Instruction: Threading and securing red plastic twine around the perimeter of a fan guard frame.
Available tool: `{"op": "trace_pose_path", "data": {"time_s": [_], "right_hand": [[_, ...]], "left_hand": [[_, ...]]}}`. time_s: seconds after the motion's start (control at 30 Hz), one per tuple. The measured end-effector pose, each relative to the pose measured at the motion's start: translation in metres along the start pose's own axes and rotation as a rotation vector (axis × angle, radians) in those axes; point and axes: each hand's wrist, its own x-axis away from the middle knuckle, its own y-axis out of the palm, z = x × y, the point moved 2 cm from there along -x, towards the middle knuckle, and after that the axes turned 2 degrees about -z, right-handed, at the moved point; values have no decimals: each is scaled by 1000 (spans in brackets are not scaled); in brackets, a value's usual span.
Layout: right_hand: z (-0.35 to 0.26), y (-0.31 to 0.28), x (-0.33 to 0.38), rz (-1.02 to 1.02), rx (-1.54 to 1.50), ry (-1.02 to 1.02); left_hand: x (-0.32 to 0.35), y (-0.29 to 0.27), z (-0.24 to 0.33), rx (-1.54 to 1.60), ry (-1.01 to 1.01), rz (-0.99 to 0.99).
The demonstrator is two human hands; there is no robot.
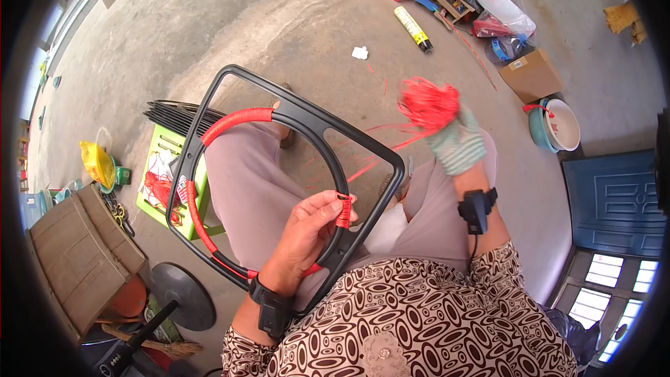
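Left hand is pinching the red-wrapped bit of the inner ring on a black frame, thumb n fingers closed on it, & the frame's leaning over the lap. Gloved right hand is clutching a red strand bundle, blurry tho, so finger detail's not showing tbh. Strands are running twd the ring. Green stool w/ more red stuff is standing left.
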Motion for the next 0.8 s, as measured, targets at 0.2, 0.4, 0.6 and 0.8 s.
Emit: {"op": "trace_pose_path", "data": {"time_s": [0.2, 0.4, 0.6, 0.8], "right_hand": [[-44, -44, 34, -585, -46, 157], [-34, -51, 57, 50, 515, 137], [14, -35, 52, -31, 521, 353], [76, -17, 39, -518, 949, 497]], "left_hand": [[-1, 3, 2, 30, -2, -27], [-4, 7, 4, -75, 13, 76], [-3, 5, 2, -123, 167, 126], [-1, 7, 0, -149, 182, 96]]}}
